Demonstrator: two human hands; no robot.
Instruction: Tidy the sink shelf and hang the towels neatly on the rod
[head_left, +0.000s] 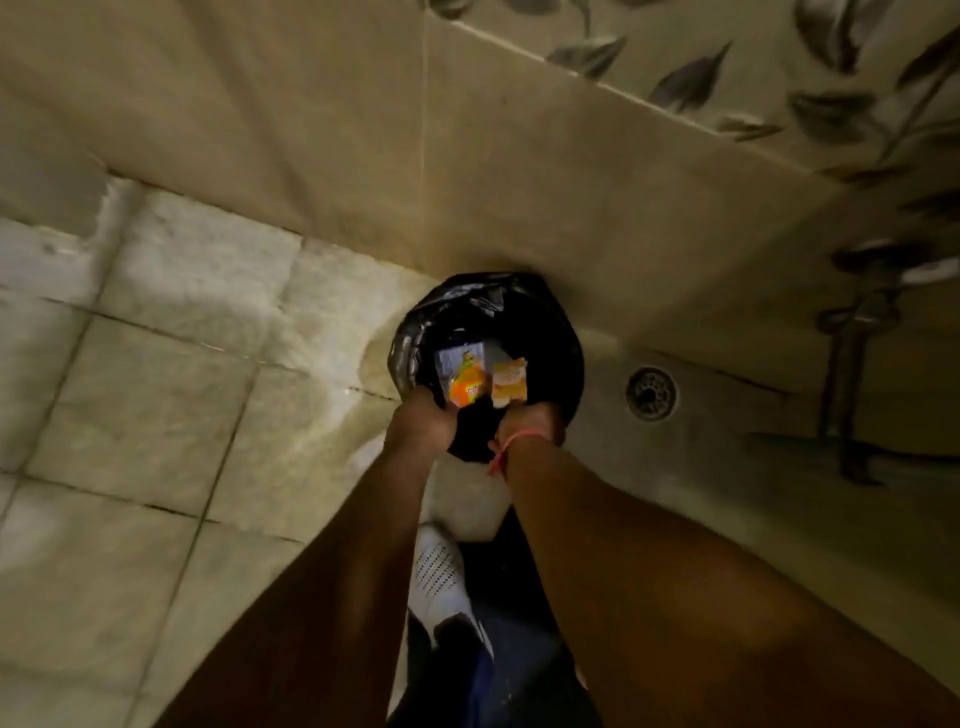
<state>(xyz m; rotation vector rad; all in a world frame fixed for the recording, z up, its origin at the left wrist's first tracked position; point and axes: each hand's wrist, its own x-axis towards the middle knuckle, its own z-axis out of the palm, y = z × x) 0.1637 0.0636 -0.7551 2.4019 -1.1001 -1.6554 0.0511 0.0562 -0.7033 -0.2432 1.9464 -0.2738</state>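
Observation:
A small bin lined with a black plastic bag (556, 332) stands on the tiled floor against the beige wall. Inside lie an orange packet (467, 387) and a pale orange-and-white wrapper (510, 384). My left hand (423, 421) grips the bag's near rim on the left. My right hand (530, 421), with a pink string on its wrist, grips the near rim on the right. No shelf, towels or rod are in view.
A round metal floor drain (651, 392) lies right of the bin. Dark pipes (852, 364) run down at the far right. My white shoe (439, 582) stands just behind the bin. Pale floor tiles (156, 389) spread to the left.

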